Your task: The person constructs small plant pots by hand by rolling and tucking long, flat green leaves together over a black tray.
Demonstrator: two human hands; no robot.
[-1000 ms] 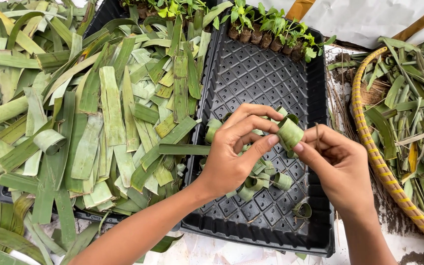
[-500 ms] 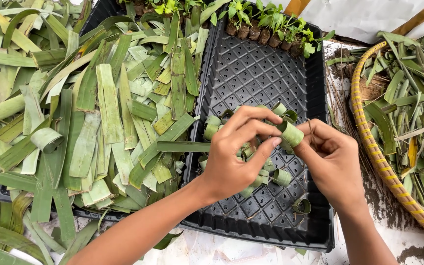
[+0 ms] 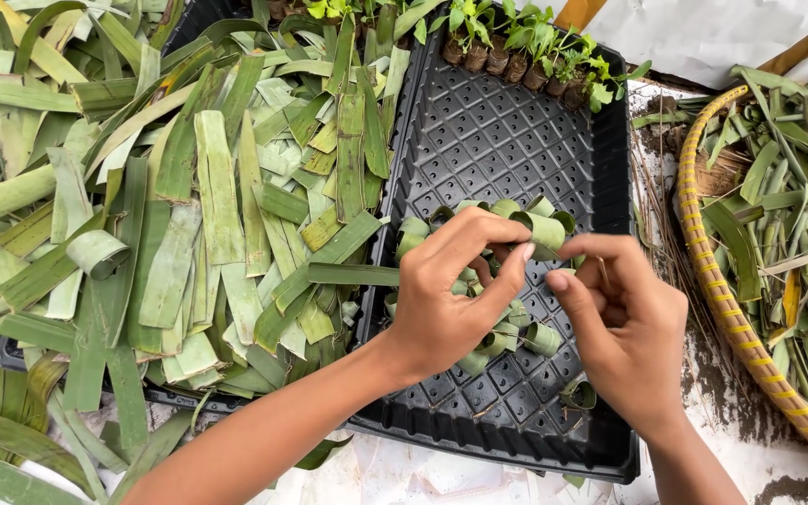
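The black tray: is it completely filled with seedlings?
No: the black tray holds seedlings only along its far edge; most cells are bare.

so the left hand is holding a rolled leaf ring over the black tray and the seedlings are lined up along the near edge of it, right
Not quite. The seedlings stand along the far edge of the black tray, not the near one, as the head view shows. The rest holds: the left hand pinches a rolled leaf ring over the tray.

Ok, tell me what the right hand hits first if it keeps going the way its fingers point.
Probably the leaf roll pinched by the left hand: the right hand points up-left at it, fingertips nearly meeting the left thumb. Depth is unclear.
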